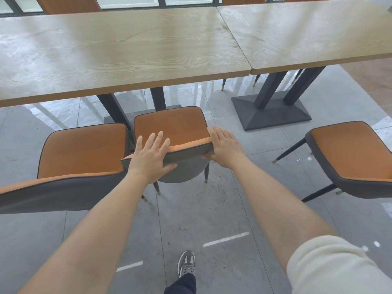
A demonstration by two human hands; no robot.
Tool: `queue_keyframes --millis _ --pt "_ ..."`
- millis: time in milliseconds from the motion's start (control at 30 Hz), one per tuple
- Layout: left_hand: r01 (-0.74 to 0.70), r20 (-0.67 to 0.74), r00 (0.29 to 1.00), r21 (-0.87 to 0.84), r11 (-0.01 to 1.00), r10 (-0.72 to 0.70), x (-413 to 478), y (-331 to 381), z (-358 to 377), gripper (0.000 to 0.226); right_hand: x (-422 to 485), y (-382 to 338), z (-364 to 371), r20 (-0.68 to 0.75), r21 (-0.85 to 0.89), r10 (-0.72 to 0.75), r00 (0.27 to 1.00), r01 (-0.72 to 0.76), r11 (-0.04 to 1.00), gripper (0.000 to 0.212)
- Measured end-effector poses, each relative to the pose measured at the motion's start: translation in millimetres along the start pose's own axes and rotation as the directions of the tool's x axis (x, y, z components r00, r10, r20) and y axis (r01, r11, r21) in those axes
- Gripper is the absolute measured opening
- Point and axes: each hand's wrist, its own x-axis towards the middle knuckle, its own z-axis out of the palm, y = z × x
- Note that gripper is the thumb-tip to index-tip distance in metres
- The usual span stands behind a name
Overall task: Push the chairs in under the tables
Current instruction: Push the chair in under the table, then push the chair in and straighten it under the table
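An orange-seated chair with a grey back (169, 126) stands in front of me, its seat out from under the long wooden table (118, 52). My left hand (151, 155) grips the left part of its backrest top, fingers over the front and thumb behind. My right hand (224, 146) holds the backrest's right end the same way. A matching chair (82, 153) stands close on the left, also out from the table. A third one (352, 153) stands at the right, clear of the second table (307, 32).
Black pedestal bases (273, 113) hold up the tables on a glossy grey tiled floor. More orange chairs (67, 4) sit along the far side by the windows. My shoe (186, 264) is on the floor behind the middle chair.
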Motion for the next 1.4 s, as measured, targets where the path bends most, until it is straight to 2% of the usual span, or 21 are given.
queue_keyframes --millis 200,400,667,900,1100,1300,1400 --pt "0.002 -0.066 0.998 0.054 0.999 0.001 20.1 27.4 -25.8 0.080 -23.2 18.1 -21.9 0.069 0.071 0.069 0.995 -0.074 0.995 0.079" --pt "-0.078 -0.145 0.986 0.003 0.997 0.077 57.2 106.0 -67.6 0.070 -71.5 84.0 -55.9 -0.025 0.122 0.181 0.983 -0.177 0.977 0.076" --pt "-0.215 -0.238 0.948 0.013 0.976 0.212 97.3 312.2 -123.1 0.065 -207.2 259.1 -91.6 -0.150 0.139 0.423 0.894 -0.404 0.904 0.076" --pt "-0.320 -0.277 0.915 -0.049 0.946 0.295 127.0 518.2 -163.1 0.065 -329.3 421.1 -120.5 -0.211 0.090 0.553 0.806 -0.548 0.832 0.078" --pt "-0.394 -0.316 0.872 0.000 0.919 0.374 167.2 657.0 -199.6 0.067 -386.9 536.6 -137.2 -0.260 0.064 0.616 0.744 -0.623 0.779 0.079" --pt "-0.433 -0.332 0.854 -0.024 0.901 0.401 226.0 770.7 -214.6 0.066 -411.1 659.7 -148.9 -0.260 0.068 0.641 0.722 -0.648 0.758 0.077" --pt "-0.413 -0.317 0.868 -0.038 0.910 0.381 257.6 817.7 -220.5 0.066 -408.8 715.0 -156.7 -0.211 0.026 0.618 0.757 -0.628 0.778 0.077"
